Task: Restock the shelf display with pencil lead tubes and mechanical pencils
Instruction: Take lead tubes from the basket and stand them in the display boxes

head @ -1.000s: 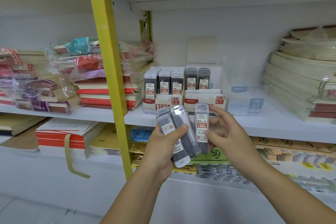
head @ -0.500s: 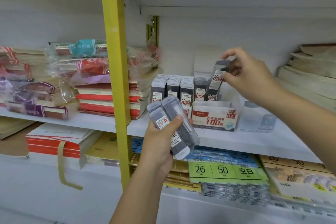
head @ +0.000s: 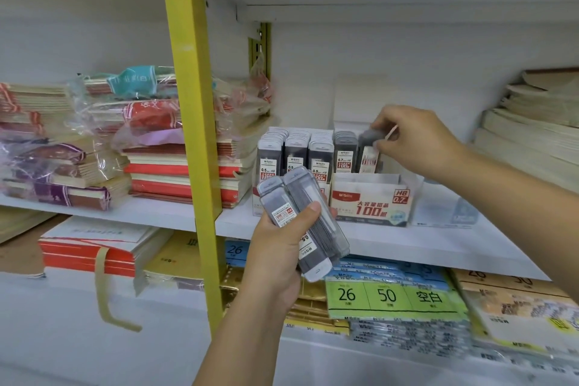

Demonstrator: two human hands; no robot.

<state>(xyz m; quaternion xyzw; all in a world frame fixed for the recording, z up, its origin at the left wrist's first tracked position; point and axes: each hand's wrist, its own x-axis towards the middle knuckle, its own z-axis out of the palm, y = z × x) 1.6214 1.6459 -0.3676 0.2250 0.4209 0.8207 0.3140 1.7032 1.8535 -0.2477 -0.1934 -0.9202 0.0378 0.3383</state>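
My left hand [head: 279,247] grips two grey pencil lead tubes [head: 308,222] in front of the shelf, below the display boxes. My right hand [head: 416,141] pinches the top of one lead tube [head: 369,150] that stands in the white HB 0.7 display box [head: 372,200], beside another 0.7 tube [head: 344,150]. To the left, the 0.5 display box holds three full rows of tubes [head: 296,150]. No mechanical pencils are in view.
A yellow upright post [head: 194,141] stands left of the boxes. Wrapped notebook stacks [head: 150,141] fill the shelf's left side, paper stacks [head: 532,122] the right. The lower shelf holds packs with green 26/50 labels [head: 388,294] and red-edged books [head: 91,251].
My right hand took one tube from the bunch in my left hand, carried it up to the 0.7 box and lowered it in. My left hand stayed with two tubes.
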